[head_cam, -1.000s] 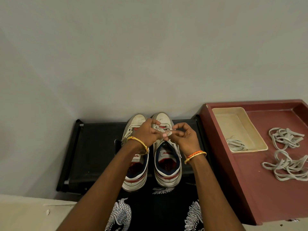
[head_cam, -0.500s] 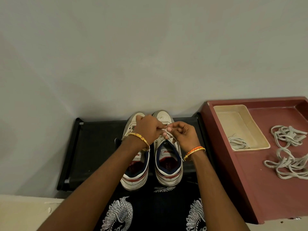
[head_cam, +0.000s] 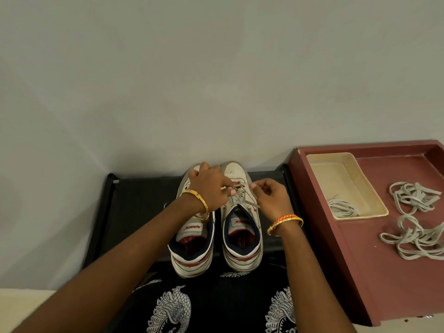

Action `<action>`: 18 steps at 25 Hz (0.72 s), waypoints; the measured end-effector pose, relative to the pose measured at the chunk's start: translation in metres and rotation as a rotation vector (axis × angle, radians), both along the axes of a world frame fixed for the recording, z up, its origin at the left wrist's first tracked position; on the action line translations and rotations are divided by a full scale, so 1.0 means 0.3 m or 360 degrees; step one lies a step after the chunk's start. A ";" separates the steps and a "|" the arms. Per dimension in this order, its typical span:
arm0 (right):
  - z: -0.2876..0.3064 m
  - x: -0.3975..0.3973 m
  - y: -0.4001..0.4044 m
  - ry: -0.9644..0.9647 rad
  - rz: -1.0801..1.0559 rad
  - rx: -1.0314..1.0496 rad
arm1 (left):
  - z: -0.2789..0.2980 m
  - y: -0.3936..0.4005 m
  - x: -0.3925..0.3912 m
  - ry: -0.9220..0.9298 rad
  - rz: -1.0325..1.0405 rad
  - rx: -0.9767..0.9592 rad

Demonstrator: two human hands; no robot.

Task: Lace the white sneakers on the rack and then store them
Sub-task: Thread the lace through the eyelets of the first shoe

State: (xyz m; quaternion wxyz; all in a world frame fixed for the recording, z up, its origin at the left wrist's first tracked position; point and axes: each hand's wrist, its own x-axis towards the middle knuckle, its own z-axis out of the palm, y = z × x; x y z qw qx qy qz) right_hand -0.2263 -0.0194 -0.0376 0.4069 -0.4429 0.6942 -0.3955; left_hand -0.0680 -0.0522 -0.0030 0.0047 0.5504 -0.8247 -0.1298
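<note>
Two white sneakers with navy collars and red trim stand side by side, toes to the wall, on a low black rack. My left hand lies across the left sneaker and pinches the grey lace over the right sneaker. My right hand pinches the other side of the same lace at that shoe's right eyelets. The lace crosses the tongue, with a loose end trailing toward the right hand. The left shoe's front is hidden under my left hand.
A dark red tray sits right of the rack. It holds a cream tray with one coiled lace and two loose lace bundles. A grey wall stands behind; black patterned cloth lies below the shoes.
Both hands have shifted toward the toe of the right sneaker and parted slightly, drawing the lace out sideways across the tongue.
</note>
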 end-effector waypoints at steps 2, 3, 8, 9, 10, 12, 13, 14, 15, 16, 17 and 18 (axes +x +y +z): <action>0.034 0.011 0.043 0.0161 0.0117 0.0037 | -0.006 -0.032 -0.003 0.0257 0.0186 0.0477; 0.053 0.024 0.060 0.0246 0.0237 0.0070 | -0.008 -0.046 -0.006 0.0417 0.0264 0.0676; 0.069 0.067 0.071 0.0591 0.0418 -0.0040 | -0.014 -0.066 -0.016 0.0809 0.0784 0.1126; 0.071 0.067 0.066 0.0579 0.0395 -0.0021 | -0.017 -0.069 -0.015 0.0854 0.0844 0.1136; 0.076 0.069 0.065 0.0570 0.0376 0.0002 | -0.016 -0.074 -0.019 0.0903 0.0894 0.1141; 0.090 0.073 0.072 0.0616 0.0380 0.0029 | -0.026 -0.088 -0.034 0.0912 0.0986 0.1066; 0.096 0.075 0.080 0.0671 0.0406 0.0036 | -0.034 -0.093 -0.040 0.0865 0.0995 0.1007; 0.098 0.076 0.093 0.0741 0.0441 0.0045 | -0.053 -0.099 -0.044 0.0799 0.1006 0.0931; 0.099 0.075 0.109 0.0814 0.0469 0.0052 | -0.084 -0.107 -0.045 0.0725 0.1002 0.0875; 0.098 0.074 0.125 0.0869 0.0475 0.0042 | -0.109 -0.110 -0.051 0.0651 0.0968 0.0837; 0.095 0.072 0.138 0.0905 0.0468 0.0010 | -0.128 -0.110 -0.060 0.0610 0.0934 0.0823; 0.091 0.072 0.149 0.0934 0.0461 -0.0045 | -0.150 -0.115 -0.067 0.0612 0.0918 0.0806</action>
